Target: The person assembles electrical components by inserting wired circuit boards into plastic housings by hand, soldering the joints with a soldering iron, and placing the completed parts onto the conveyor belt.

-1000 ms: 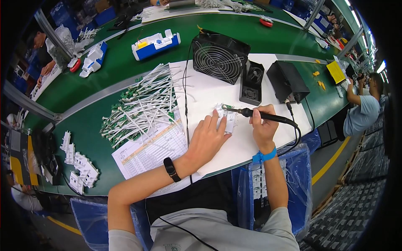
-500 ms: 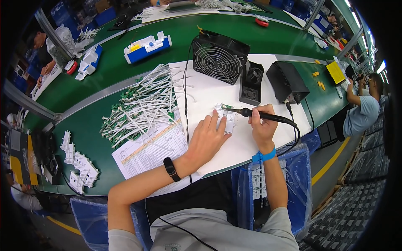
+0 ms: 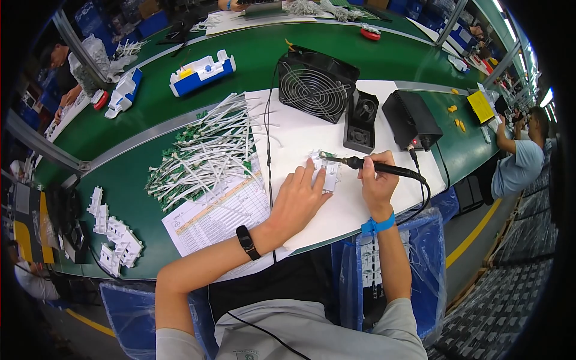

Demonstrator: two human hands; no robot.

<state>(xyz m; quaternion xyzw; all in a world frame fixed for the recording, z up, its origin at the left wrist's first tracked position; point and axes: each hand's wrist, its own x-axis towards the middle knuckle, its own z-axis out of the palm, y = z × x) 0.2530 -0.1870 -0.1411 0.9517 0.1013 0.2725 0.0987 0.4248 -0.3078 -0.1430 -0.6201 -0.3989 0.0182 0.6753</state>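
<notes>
Near the middle of the frame, we have a white plastic part lying on a white sheet, with a small green board at its upper end. Our left hand reaches in from the lower left, its fingers extended and slightly parted over the part; we cannot tell whether this grip pinches it or only presses it down. Our right hand, right of centre, has its grip closed around a soldering iron, whose tip points left to the green board; at this size we cannot tell whether they touch. We wear a blue strap on the right wrist and a black band on the left.

Above the hands we see a black fan, and to its right a black box on the green worktop. Left of centre, white wires with green boards lie heaped, partly over a printed form. At the lower left we find more white plastic pieces.
</notes>
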